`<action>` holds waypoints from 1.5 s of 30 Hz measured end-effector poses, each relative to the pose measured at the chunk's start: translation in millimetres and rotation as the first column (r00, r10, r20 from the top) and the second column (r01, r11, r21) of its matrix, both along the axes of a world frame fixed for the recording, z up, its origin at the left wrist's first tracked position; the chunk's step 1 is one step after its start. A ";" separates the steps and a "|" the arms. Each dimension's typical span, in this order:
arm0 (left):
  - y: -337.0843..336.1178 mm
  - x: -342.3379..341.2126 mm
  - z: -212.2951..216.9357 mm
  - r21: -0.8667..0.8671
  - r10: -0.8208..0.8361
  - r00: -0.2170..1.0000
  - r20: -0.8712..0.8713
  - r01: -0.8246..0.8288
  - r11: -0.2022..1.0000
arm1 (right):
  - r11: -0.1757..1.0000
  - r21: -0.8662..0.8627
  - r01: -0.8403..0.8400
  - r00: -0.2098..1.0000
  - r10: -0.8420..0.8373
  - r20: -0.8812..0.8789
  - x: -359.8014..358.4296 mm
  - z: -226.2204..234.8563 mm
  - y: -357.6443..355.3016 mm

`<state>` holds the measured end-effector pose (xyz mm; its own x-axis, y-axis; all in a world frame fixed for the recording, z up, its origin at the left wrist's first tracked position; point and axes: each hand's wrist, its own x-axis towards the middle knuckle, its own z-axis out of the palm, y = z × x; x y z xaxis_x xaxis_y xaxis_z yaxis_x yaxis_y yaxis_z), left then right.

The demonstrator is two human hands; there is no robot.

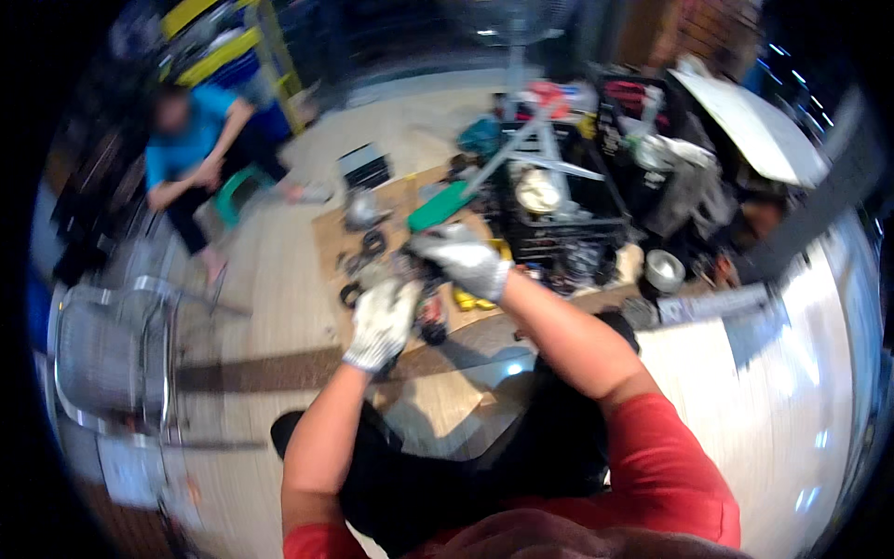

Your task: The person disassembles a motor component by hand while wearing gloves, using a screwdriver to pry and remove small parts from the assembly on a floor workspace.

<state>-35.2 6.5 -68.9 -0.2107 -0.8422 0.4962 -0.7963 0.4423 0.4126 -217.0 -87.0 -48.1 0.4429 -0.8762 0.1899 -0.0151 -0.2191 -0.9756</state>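
Note:
Both my hands wear pale knit work gloves and reach over a brown cardboard sheet [331,242] strewn with small dark and metallic parts. My left hand [384,317] is above the near part of the sheet, close to a greyish metal piece [377,273]; blur hides how its fingers lie. Farther right, my right hand [461,257] has its fingers curled together by something dark, too smeared to name. Just beyond it lies a green flat-ended object [441,207]. Dark rings [372,243] rest left of the hands. Between my wrists is a red and black item [432,319].
A person in a blue shirt [209,116] sits on a green stool [240,192] at far left. A metal chair [112,359] stands at left. Black crates [568,231] full of gear and a white panel [759,130] are at right. A small dark box [364,166] sits beyond the cardboard.

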 end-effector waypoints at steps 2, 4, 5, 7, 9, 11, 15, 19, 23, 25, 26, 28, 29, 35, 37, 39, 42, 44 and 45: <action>16.4 -14.0 41.6 0.295 0.049 0.956 -0.289 0.040 0.955 | 1.000 -0.029 0.009 0.997 -0.011 -0.079 2.0 9.6 7.4; 12.3 2.1 27.6 0.307 0.102 0.974 -0.204 -0.036 0.951 | 0.996 0.028 0.086 0.986 -0.081 -0.147 12.6 33.1 23.6; 10.7 -4.5 32.6 0.451 0.186 0.910 -0.371 0.001 0.893 | 0.993 0.084 0.079 0.997 -0.077 -0.026 10.3 32.3 24.3; 8.4 -4.9 32.0 0.382 0.177 0.961 -0.211 -0.086 0.920 | 0.994 0.082 0.077 0.991 -0.086 0.107 11.5 24.9 20.7; 7.0 -10.1 27.1 0.313 0.134 0.961 -0.240 -0.054 0.948 | 0.991 -0.003 0.133 0.989 -0.133 0.059 9.1 18.0 14.3; 7.9 -17.5 30.7 0.336 0.101 0.957 -0.273 -0.004 0.942 | 0.986 0.014 0.163 0.985 -0.164 0.057 6.0 14.2 15.9; 9.5 -13.3 21.5 0.271 0.095 0.942 -0.322 -0.004 0.962 | 0.980 0.196 -0.023 0.992 -0.002 0.125 -4.1 26.8 25.9; 7.5 -14.2 26.3 0.374 0.139 0.902 -0.409 0.027 0.927 | 0.996 0.094 -0.007 0.995 0.016 -0.095 -16.6 35.8 27.7; 3.7 -23.7 16.4 0.409 0.167 0.663 -0.729 0.227 0.884 | 0.956 -0.265 0.123 0.968 -0.175 -0.181 -12.2 25.4 23.0; -7.3 -19.2 9.8 0.451 0.185 0.605 -0.774 0.322 0.832 | 0.886 -0.414 0.207 0.929 -0.311 -0.201 1.1 3.4 -0.9; -10.5 -13.1 17.0 0.480 0.176 0.602 -0.779 0.390 0.786 | 0.885 -0.421 0.197 0.932 -0.302 -0.199 1.3 7.4 -1.1; -13.3 -18.6 16.1 0.465 0.211 0.635 -0.743 0.262 0.846 | 0.872 -0.461 0.167 0.945 -0.274 -0.176 -4.5 10.6 3.6; -14.2 -25.5 19.0 0.446 0.220 0.657 -0.721 0.198 0.873 | 0.884 -0.439 0.162 0.947 -0.264 -0.184 -8.7 16.5 7.0; -46.3 -19.5 33.2 0.394 0.134 0.916 -0.379 0.029 0.919 | 0.920 -0.280 0.275 0.888 -0.354 -0.293 -22.6 34.0 12.5; -55.8 -13.8 28.2 0.405 0.125 0.931 -0.344 0.026 0.914 | 0.915 -0.281 0.290 0.877 -0.372 -0.304 -21.8 35.4 8.5; -61.0 -19.2 24.0 0.355 0.075 0.943 -0.325 0.048 0.934 | 0.893 -0.308 0.329 0.874 -0.411 -0.260 -20.8 26.1 3.4; -58.3 -29.8 21.9 0.342 0.089 0.956 -0.279 0.013 0.940 | 0.866 -0.330 0.375 0.838 -0.469 -0.280 -14.0 14.5 -1.7; -63.8 -29.4 16.5 0.304 0.102 0.961 -0.258 -0.020 0.953 | 0.884 -0.193 0.426 0.852 -0.463 -0.245 -12.5 16.3 2.1; -68.2 -27.3 12.1 0.283 0.109 0.963 -0.247 -0.036 0.958 | 0.894 -0.182 0.408 0.856 -0.445 -0.265 -12.7 17.3 0.7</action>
<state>-62.5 -61.7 -56.7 -0.0398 -0.9610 0.2738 -0.6718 0.2285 0.7046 -229.7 -86.3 -30.8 0.0815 -0.9716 0.2219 -0.4125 -0.2356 -0.8800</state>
